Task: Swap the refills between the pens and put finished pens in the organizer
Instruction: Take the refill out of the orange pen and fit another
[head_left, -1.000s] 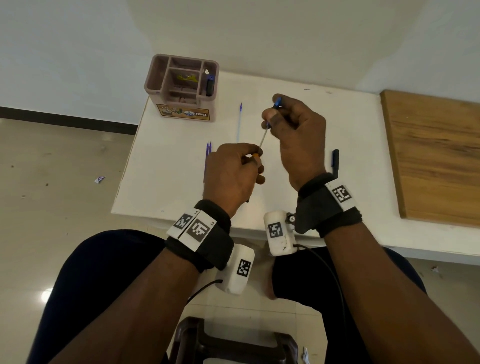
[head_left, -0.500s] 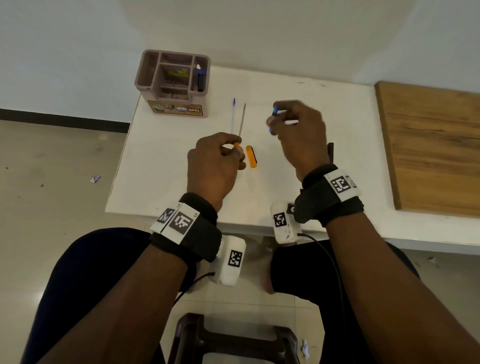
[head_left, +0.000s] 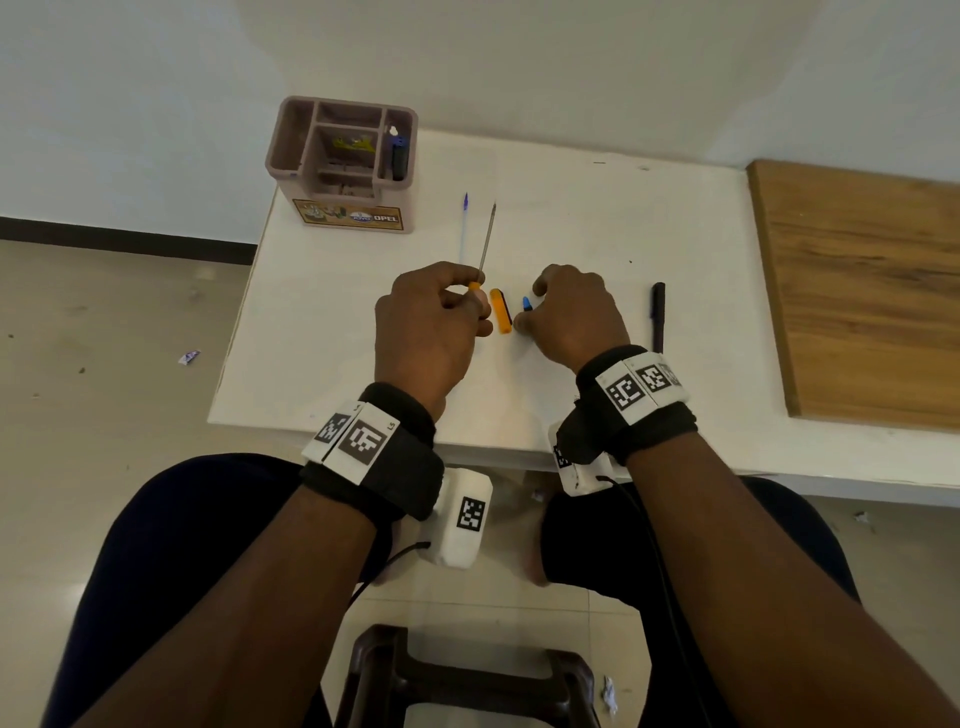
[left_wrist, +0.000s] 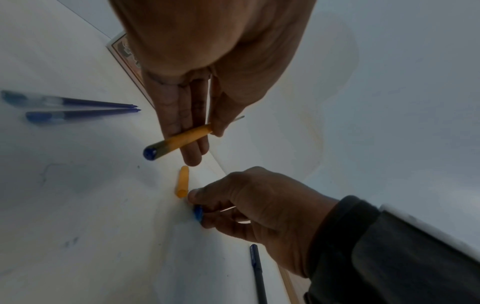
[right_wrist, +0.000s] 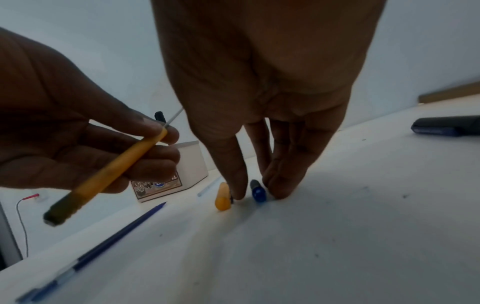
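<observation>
Pinching the light, stiff orange pen barrel (left_wrist: 182, 137) near its open end, the left hand (head_left: 426, 332) is steadying it while the right hand's (head_left: 571, 317) fingertips (right_wrist: 237, 193) are closing around the small, slippery blue cap (right_wrist: 258, 193) just right of the orange cap (head_left: 501, 312).

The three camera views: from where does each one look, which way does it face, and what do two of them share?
Head: from above, forward and down at the white table; both forearms, left hand, right hand show.
Left wrist: along the left hand's palm toward its fingers holding the orange pen barrel; right hand opposite.
Right wrist: along the right hand, fingertips on the table by the blue piece.
Shared: all show the orange cap.
</observation>
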